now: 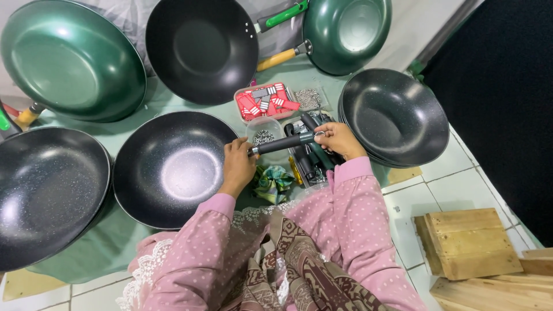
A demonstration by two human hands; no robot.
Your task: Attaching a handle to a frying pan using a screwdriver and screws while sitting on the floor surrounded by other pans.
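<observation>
Dark pan handle [283,142], held level above floor between both hands: left hand [238,164] fingers closed around near end, right hand [340,140] fingers pinched on ringed far end. Beside: black wok [173,167], spare handles [311,164].

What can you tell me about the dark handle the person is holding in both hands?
The pan handle is a slim, dark bar with a matte, plastic-like look and a metal end with a hanging ring by the right hand. It lies nearly level, held in the air above small clear containers. The left hand grips its near end, the right hand's fingers pinch the ringed end. No pan is attached.
</observation>
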